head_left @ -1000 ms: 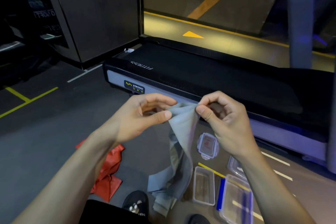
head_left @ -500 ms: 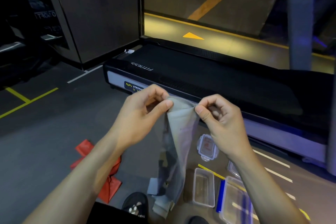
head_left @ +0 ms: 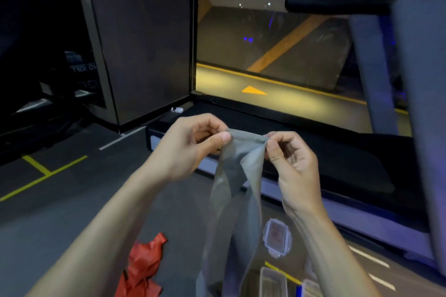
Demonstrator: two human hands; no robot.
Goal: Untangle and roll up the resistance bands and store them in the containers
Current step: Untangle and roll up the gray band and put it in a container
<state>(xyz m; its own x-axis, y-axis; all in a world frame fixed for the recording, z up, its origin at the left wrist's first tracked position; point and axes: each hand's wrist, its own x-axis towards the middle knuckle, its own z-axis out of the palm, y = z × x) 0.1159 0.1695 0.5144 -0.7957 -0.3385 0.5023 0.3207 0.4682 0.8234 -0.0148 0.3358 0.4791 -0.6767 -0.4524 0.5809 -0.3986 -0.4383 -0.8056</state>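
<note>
Head view, forward-down, close over hands (head_left: 243, 152), edges dim

The left hand (head_left: 190, 149) and the right hand (head_left: 293, 160) are pinching the top edge of the grey band (head_left: 237, 190), which is hanging down in front of the treadmill (head_left: 337, 159). A red band (head_left: 142, 270) is lying on the floor left of the grey band, and a small container (head_left: 276, 239) is lying right of it.
</note>
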